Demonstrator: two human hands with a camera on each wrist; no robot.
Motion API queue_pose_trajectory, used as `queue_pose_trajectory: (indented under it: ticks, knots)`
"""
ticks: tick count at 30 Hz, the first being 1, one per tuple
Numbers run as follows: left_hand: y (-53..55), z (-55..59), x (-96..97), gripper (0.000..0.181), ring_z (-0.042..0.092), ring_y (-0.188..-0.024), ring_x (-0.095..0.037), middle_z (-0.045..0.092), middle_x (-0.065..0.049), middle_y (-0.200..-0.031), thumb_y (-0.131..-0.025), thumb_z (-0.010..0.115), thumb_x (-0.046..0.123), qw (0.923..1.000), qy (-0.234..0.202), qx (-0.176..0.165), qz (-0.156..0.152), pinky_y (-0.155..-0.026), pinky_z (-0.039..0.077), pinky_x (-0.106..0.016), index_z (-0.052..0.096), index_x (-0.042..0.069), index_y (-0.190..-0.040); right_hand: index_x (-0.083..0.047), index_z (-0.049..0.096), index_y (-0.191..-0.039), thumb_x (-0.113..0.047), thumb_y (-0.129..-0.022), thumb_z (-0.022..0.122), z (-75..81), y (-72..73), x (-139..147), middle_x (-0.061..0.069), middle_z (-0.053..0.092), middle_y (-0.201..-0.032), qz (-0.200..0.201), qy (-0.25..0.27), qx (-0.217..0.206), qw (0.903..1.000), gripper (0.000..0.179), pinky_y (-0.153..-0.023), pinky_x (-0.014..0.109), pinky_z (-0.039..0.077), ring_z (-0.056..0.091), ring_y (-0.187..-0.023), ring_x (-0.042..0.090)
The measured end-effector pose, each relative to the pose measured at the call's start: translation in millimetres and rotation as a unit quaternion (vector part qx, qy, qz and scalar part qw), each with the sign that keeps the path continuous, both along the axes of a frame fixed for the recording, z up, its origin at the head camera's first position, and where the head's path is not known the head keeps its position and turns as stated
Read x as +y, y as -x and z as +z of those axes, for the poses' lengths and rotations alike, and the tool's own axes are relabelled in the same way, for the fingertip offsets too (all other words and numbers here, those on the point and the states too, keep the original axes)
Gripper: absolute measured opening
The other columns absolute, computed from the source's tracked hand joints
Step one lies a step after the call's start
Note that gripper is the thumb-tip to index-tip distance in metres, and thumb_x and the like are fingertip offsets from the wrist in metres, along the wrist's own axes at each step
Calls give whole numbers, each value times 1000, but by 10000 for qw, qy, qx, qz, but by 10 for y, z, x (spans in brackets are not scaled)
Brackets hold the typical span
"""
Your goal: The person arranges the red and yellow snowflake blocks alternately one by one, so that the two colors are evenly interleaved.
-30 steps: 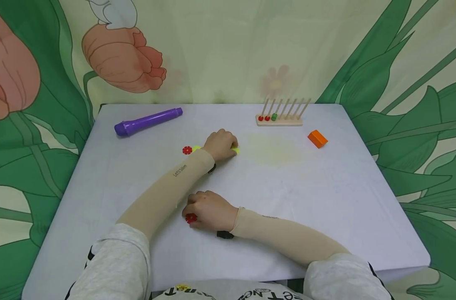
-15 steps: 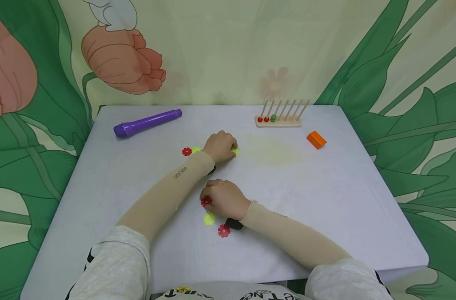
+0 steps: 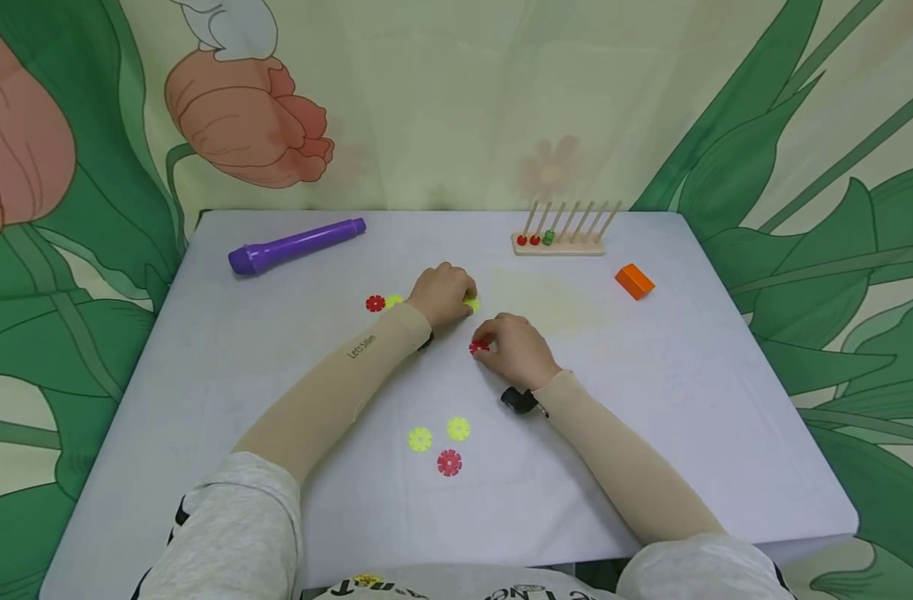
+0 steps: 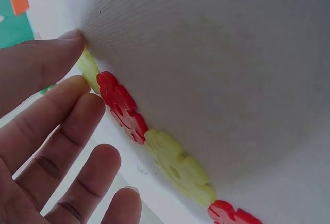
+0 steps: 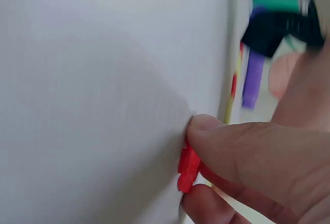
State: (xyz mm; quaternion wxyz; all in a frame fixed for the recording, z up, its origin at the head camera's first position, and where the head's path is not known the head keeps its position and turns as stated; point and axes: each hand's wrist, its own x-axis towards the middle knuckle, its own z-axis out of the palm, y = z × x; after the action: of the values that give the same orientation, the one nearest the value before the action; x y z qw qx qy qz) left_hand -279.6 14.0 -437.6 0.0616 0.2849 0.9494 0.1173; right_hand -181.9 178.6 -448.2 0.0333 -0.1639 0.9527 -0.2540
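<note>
A pale backdrop [image 3: 441, 100] printed with leaves and flowers hangs behind the white tabletop [image 3: 726, 400]. The row of flower-edged discs lies near its middle, partly hidden in the head view by the left hand [image 3: 440, 294]. That hand's thumb and forefinger are nearly together, pinching the yellow end disc [image 4: 88, 68], with the other fingers loosely apart. An inner red disc [image 4: 121, 106], an inner yellow disc [image 4: 178, 165] and a far red disc [image 3: 375, 303] continue the line edge to edge. The right hand [image 3: 516, 350] pinches another red disc [image 5: 188, 167] between thumb and fingers closed to its thickness, near but apart from the yellow one; whether it touches the tabletop I cannot tell.

To bring these two together well, I would keep the left pinch firm so the row does not bend, turn the red disc until a notch faces one in the yellow rim, and press gently, straight along the line. Fingertips should stay clear of the meeting edges.

Half a second ago the right hand was closer to the person, over the loose discs; it has since moved forward, baring a second loose yellow disc [image 3: 459, 429]. The left hand has hardly shifted
</note>
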Motion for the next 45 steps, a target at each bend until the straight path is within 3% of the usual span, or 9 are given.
queue_pose_trajectory:
  ticks: [11, 23, 34, 45]
  knots:
    - [-16, 20, 21, 29, 65, -109, -26, 76, -4, -121, -93, 79, 29, 9999, 169, 12, -12, -94, 57, -45, 79, 15, -119, -6, 81, -101, -13, -90, 80, 2, 331, 196, 11, 77, -101, -656, 291, -87, 9974, 14, -91, 46, 52, 66, -98, 30]
    - [-31, 12, 40, 28, 65, -108, -26, 77, -4, -120, -92, 80, 26, 10000, -25, 4, -53, -92, 57, -45, 80, 14, -117, -5, 81, -104, -10, -91, 77, -3, 610, 196, 13, 77, -103, -725, 188, -62, 9972, 15, -96, 47, 50, 65, -103, 31]
    - [-22, 30, 36, 27, 65, -108, -27, 77, -5, -119, -93, 79, 26, 10000, -17, 22, -52, -91, 57, -46, 80, 13, -116, -4, 81, -107, -8, -91, 75, -12, 669, 178, 14, 73, -107, -465, 165, 179, 9986, 18, -79, 38, 47, 58, -85, 26]
    - [-26, 22, 22, 27, 66, -108, -26, 77, -4, -118, -92, 80, 27, 9999, 79, 85, 52, -91, 58, -45, 80, 13, -116, -4, 77, -115, -9, -94, 72, -53, 599, 194, 14, 68, -111, -557, 459, 77, 9974, 22, -76, 33, 48, 59, -87, 25]
